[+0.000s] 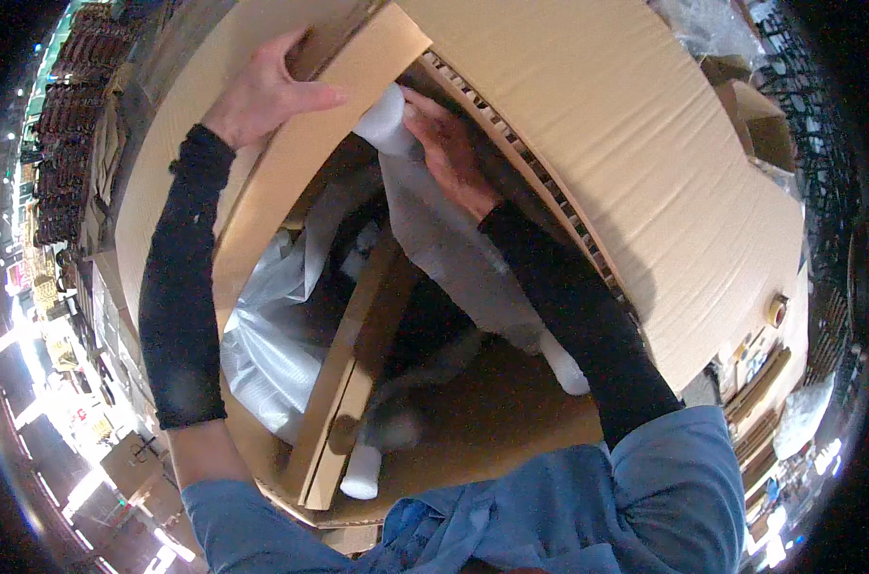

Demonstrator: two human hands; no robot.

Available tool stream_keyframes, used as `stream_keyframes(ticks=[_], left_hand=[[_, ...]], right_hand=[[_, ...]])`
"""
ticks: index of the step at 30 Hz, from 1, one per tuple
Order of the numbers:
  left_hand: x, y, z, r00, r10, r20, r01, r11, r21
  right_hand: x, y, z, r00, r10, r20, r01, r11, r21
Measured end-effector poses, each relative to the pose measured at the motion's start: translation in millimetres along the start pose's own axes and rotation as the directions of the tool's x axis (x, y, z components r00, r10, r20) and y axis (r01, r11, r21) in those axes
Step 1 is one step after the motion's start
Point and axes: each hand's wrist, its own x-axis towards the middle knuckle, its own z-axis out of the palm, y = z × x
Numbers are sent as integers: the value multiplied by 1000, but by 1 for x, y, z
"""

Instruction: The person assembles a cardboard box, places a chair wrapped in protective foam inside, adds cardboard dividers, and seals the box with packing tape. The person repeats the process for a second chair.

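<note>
A large cardboard box (535, 407) stands open in front of me. My left hand (274, 94) is at its far left, gripping a cardboard flap (305, 143); the thumb lies along the flap and the other fingertips are hidden past its edge. Inside the box, my right hand (446, 148) holds the far end of a long piece wrapped in white foam sheet (444, 239). Its fingers curl against the rounded white end, partly out of sight. A foam-covered tip (561, 365) shows below my right forearm.
A cardboard strip (344, 383) slants through the box beside a white foam-covered end (362, 473). Translucent foam sheeting (272, 335) lies along the left inside wall. A wide flap (664, 182) spreads to the right, with a tape roll (777, 308) beyond it.
</note>
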Motion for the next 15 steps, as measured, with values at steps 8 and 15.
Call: stream_keyframes(ticks=[8,15], left_hand=[[-9,-10,12,990,121,-66,-91,934,344],[-13,-8,40,990,-112,-83,130,956,264]], right_hand=[[8,-7,-9,987,91,130,-85,995,-49],[11,-9,-3,994,-23,110,17,998,59]])
